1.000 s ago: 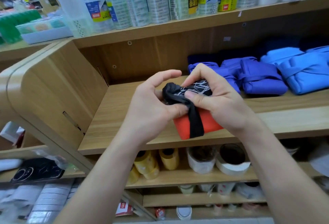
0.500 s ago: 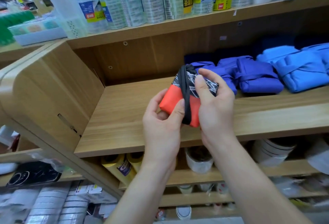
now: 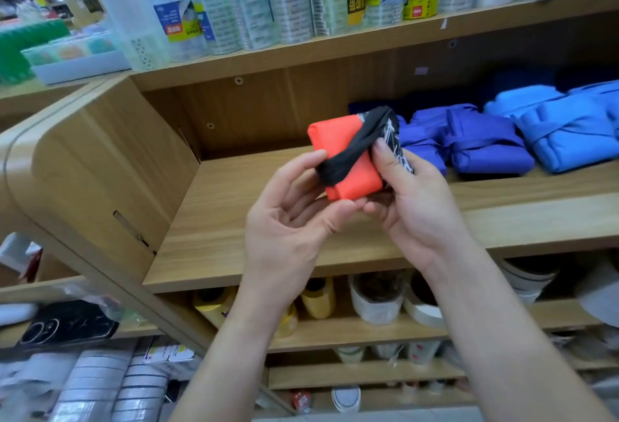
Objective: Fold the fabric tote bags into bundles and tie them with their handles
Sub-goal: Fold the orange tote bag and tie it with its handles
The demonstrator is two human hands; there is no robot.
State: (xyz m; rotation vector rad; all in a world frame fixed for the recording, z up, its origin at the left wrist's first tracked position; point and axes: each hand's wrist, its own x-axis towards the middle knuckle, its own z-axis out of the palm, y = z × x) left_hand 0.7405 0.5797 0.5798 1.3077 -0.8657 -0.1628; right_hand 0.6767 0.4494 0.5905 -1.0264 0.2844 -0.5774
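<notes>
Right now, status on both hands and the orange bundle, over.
Left hand pinches black handle. Right hand grips orange bundle, handle wrapped across it. Blue bundles on shelf behind, right.

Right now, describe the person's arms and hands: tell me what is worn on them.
Nothing is worn. The left hand and right hand are bare: no gloves, rings or watch show. The left forearm and right forearm are bare too, with no sleeve in view down to the frame's edge. The nails that show look short and unpainted.

Light wooden shelves (image 3: 234, 220) carry packed tape rolls (image 3: 291, 3) above and yellow tape rolls (image 3: 318, 297) below.
</notes>
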